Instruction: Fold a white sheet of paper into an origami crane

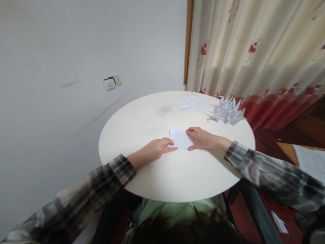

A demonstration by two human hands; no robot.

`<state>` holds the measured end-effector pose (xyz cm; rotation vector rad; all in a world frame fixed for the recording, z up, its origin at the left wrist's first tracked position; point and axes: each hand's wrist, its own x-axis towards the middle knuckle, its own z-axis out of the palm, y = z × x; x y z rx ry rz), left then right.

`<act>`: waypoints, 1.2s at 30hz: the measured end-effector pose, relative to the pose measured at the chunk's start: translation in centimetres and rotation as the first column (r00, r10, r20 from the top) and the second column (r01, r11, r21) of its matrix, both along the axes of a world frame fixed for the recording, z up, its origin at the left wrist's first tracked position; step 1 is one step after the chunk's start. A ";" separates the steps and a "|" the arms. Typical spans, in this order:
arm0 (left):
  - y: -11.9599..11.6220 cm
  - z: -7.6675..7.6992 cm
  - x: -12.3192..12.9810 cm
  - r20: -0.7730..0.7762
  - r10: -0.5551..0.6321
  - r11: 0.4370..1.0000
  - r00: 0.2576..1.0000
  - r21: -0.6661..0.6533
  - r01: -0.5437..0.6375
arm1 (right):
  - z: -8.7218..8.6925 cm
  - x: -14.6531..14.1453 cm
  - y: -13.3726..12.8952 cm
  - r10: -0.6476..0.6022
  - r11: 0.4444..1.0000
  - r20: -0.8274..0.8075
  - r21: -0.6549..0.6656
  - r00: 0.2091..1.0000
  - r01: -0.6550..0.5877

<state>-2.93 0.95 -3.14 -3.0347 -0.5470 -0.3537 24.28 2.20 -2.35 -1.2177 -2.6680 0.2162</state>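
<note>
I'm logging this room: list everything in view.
Table: 1, white, centre
Handled paper: 1, white, mid-table
Flat papers: several, white, table's rear
Folded papers: uncountable, white, table's far right
Wall: 1, whitish, left
Wall plates: 2, white/cream, upper left
Wooden strip: 1, brown, top middle
Curtain: 1, cream/red, upper right
Floor: 1, dark red, right
Wooden surface: 1, brown, right edge
Marked sheet: 1, white, right edge
Unclear item: 1+, white, floor
Dark bars: 2+, black, under table
Cloth: 1, green, bottom
Hair: uncounted, dark, bottom
Sleeves: 2, grey plaid, lower sides
Left grip: 1, bare, paper's left
Right grip: 1, bare, paper's right
</note>
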 end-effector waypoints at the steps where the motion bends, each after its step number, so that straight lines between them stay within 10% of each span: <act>1: -0.1 0.1 -0.3 0.002 0.004 1.000 1.000 0.001 -0.004 | 0.1 0.0 0.0 0.001 1.000 -0.004 0.001 1.000 -0.001; 21: -1.0 0.7 -3.3 0.040 0.046 0.996 0.998 0.070 -0.048 | 0.6 0.5 -0.1 0.068 0.992 -0.052 -0.101 0.996 -0.073; 36: -1.3 3.0 2.2 0.060 0.088 0.993 0.994 -0.078 -0.084 | 2.2 -2.0 0.3 0.030 0.999 -0.139 0.032 0.990 -0.026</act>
